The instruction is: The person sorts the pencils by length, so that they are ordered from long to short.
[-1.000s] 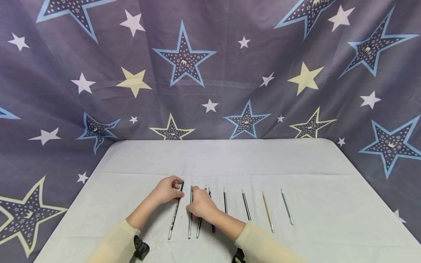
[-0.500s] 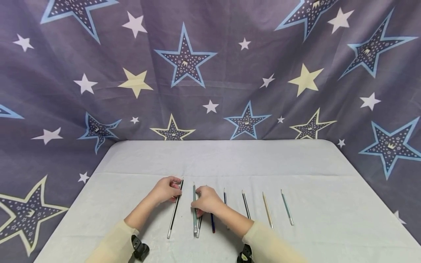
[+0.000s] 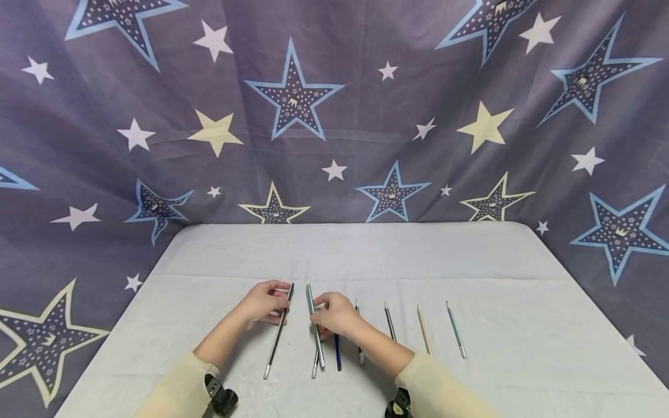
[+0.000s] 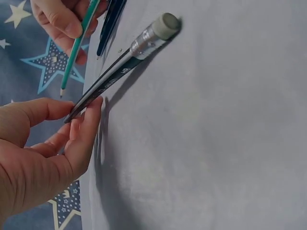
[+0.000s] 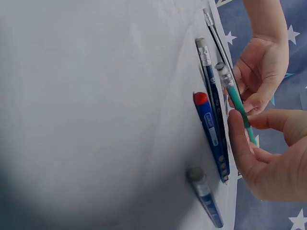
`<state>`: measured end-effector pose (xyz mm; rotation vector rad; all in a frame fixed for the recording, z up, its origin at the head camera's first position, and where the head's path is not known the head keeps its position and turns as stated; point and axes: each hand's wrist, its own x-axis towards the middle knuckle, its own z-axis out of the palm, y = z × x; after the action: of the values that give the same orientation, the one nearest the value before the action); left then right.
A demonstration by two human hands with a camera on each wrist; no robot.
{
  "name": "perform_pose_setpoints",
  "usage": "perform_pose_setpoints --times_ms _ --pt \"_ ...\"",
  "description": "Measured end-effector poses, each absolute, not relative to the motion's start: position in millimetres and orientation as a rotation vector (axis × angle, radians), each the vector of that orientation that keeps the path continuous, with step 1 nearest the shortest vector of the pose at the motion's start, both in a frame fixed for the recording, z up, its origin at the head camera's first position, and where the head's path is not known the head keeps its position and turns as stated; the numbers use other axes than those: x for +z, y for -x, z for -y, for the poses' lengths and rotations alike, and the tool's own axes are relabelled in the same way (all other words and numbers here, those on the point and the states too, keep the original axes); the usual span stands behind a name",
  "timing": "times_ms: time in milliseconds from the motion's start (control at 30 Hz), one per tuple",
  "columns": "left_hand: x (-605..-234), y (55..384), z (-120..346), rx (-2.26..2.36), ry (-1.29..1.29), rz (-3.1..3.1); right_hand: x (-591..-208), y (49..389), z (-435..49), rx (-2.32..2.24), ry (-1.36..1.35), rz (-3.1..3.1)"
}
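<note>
My left hand (image 3: 263, 303) pinches a black-and-silver pencil (image 3: 277, 339) near its tip, between thumb and fingers. The left wrist view shows its grey eraser (image 4: 166, 26) and metal collar close up. With thumb and fingertips my right hand (image 3: 337, 313) holds a green pencil (image 3: 310, 299), tip pointing away from me. In the right wrist view, a dark blue pencil with an eraser (image 5: 206, 52) lies beside the green one. A blue pencil with a red end (image 5: 208, 122) lies next to that, partly under my right hand in the head view.
Farther right on the white tablecloth (image 3: 235, 249) lie a dark pencil with a pale end (image 3: 361, 355), a black pencil (image 3: 390, 322), a gold pencil (image 3: 424, 331) and a teal pencil (image 3: 456, 329). A star-patterned curtain (image 3: 355, 128) hangs behind the table.
My right hand has picked up the green pencil and shifted it right, its eraser end now crossing over the neighbouring pencil. The pencil in my left hand has turned slightly, showing a different face.
</note>
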<state>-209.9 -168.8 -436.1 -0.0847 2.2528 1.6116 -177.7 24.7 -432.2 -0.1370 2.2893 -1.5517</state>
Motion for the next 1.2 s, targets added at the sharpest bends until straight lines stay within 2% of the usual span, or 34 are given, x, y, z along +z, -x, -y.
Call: perform_pose_setpoints --times_ms 467,1200 --pt "-427.3 216.6 161.6 1.824 0.059 -2.131 -429.0 182.8 -37.1 -1.743 0.115 -2.135" --pt "-414.4 233.1 116.5 1.955 0.061 -2.107 -417.4 197.7 -77.4 -1.869 0.069 -2.127"
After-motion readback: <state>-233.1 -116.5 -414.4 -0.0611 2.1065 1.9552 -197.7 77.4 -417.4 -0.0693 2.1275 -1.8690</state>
